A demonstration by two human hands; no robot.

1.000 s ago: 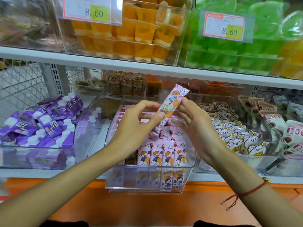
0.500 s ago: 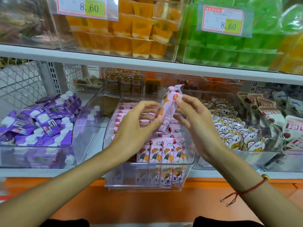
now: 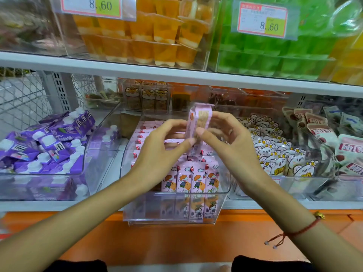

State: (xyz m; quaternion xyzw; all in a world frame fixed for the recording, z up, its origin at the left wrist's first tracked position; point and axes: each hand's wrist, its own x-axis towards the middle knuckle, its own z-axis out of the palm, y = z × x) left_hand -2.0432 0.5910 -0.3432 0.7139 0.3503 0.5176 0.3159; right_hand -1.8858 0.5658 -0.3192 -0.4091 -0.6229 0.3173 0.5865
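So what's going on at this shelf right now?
A person stands at a shop shelf and holds one pink pack upright, pinched between the left hand and the right hand. The pack is in the air above a clear bin where more of the same pink packs stand in rows. It has not been set down among them. A bin of purple cartons sits to the left and white cartoon packs to the right.
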